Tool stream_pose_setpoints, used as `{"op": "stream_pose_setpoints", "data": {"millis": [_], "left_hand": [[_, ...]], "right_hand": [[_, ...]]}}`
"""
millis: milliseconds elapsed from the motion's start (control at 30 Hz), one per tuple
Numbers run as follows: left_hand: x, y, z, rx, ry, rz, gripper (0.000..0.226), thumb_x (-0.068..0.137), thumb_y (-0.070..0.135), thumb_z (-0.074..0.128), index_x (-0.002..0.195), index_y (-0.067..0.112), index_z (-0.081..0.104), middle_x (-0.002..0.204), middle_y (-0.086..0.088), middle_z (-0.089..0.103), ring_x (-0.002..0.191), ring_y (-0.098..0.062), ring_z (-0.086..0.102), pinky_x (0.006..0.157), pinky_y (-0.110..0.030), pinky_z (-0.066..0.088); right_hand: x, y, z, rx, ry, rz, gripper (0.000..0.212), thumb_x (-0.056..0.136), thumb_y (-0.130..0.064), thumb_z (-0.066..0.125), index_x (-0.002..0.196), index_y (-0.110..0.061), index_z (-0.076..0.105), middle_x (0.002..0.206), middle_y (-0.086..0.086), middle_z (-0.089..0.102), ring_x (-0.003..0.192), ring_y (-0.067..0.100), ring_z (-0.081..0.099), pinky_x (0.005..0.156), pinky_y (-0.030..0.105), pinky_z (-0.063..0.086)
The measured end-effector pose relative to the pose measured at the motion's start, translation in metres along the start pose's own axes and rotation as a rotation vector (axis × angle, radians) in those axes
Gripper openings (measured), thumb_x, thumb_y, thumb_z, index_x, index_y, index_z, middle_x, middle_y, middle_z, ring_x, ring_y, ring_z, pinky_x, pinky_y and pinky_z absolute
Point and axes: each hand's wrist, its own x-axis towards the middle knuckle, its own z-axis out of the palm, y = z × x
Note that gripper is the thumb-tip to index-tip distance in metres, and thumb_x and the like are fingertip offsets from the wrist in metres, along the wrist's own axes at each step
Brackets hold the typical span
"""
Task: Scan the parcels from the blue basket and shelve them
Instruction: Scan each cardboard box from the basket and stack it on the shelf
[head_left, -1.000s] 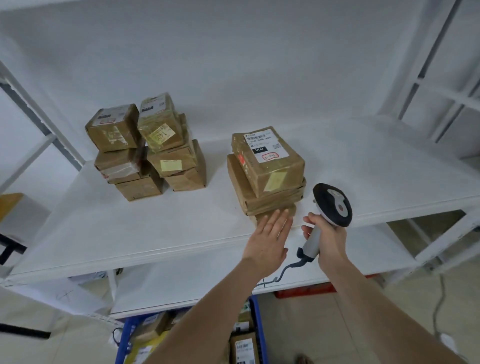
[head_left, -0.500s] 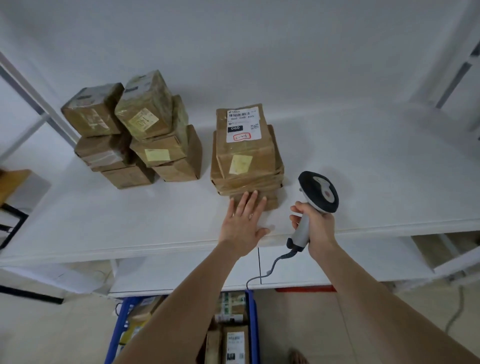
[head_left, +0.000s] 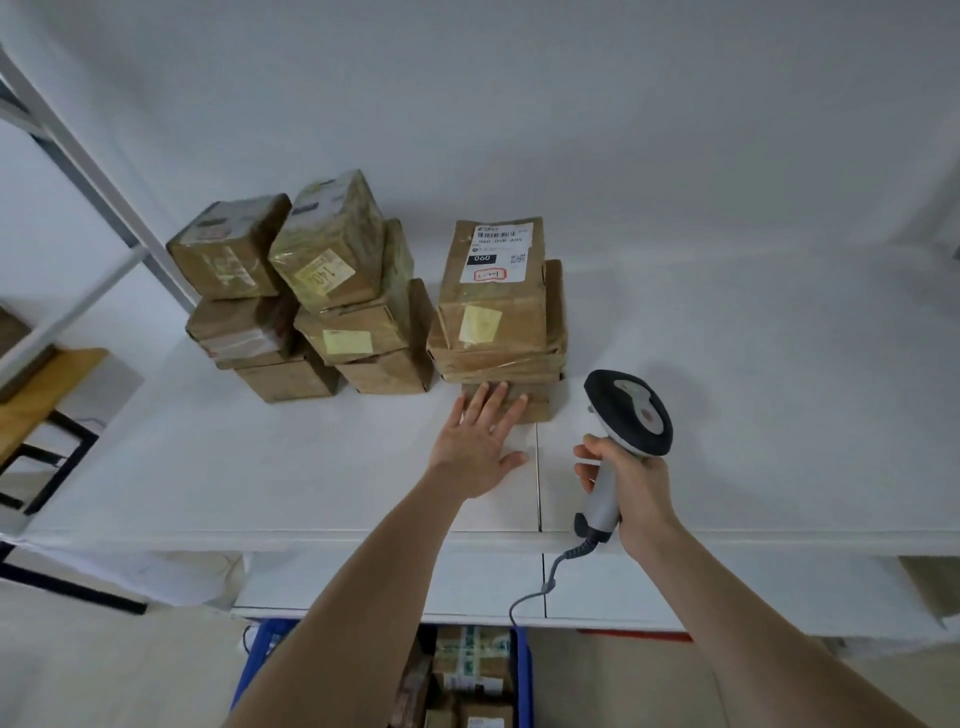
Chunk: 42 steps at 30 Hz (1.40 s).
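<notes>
- My left hand (head_left: 480, 441) lies flat on the shelf (head_left: 753, 426), fingers straight and spread, gripping nothing. Its fingertips (head_left: 500, 395) touch the front face of the bottom parcel (head_left: 538, 408).
- My right hand (head_left: 631, 486) is wrapped tight round the handle of the scanner (head_left: 631, 410). The scanner's head is raised just right of the stack, and its cable (head_left: 550, 577) drops over the shelf edge.
- The bottom parcel sits under two wider ones, and the labelled parcel (head_left: 493, 291) lies on top with its barcode facing up.
- Close on the left stands a cluster (head_left: 311, 296) of brown boxes, piled three high.
- Below the shelf, between my forearms, the blue basket (head_left: 522, 670) holds more parcels (head_left: 470, 654). I cannot tell how many.
- I judge the job partly done: a fair number are shelved, this one is being nudged into place, and the basket's remainder is yet to be scanned and lifted.
</notes>
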Motion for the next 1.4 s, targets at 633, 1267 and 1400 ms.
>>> {"op": "stream_pose_setpoints", "data": {"millis": [633, 1267, 1400], "left_hand": [[0.065, -0.057, 0.008, -0.061, 0.033, -0.143, 0.071, 0.096, 0.062, 0.017, 0.15, 0.031, -0.017, 0.159, -0.003, -0.018, 0.147, -0.024, -0.015, 0.118, -0.043, -0.006], [-0.013, -0.107, -0.008, -1.223, 0.393, -0.702, 0.1, 0.091, 0.012, 0.059, 0.148, 0.011, -0.024, 0.159, -0.011, -0.015, 0.146, -0.03, 0.01, 0.106, -0.035, 0.033], [-0.006, -0.115, -0.012, -1.176, 0.344, -0.684, 0.101, 0.092, 0.015, 0.059, 0.147, 0.012, -0.025, 0.16, -0.011, -0.013, 0.142, -0.032, 0.025, 0.097, -0.031, 0.038]], "right_hand": [[0.022, 0.01, 0.03, -0.123, -0.089, 0.038, 0.006, 0.079, -0.002, 0.071, 0.084, -0.001, 0.067, 0.074, 0.013, 0.07, 0.064, 0.022, 0.061, 0.062, 0.029, 0.051], [-0.014, 0.037, 0.106, -0.123, -0.175, 0.067, 0.002, 0.081, -0.004, 0.07, 0.081, -0.003, 0.068, 0.076, 0.01, 0.07, 0.06, 0.018, 0.061, 0.061, 0.026, 0.05], [-0.01, 0.038, 0.11, -0.131, -0.168, 0.067, 0.003, 0.081, -0.004, 0.07, 0.081, -0.003, 0.067, 0.075, 0.011, 0.07, 0.061, 0.019, 0.06, 0.061, 0.027, 0.05]]}}
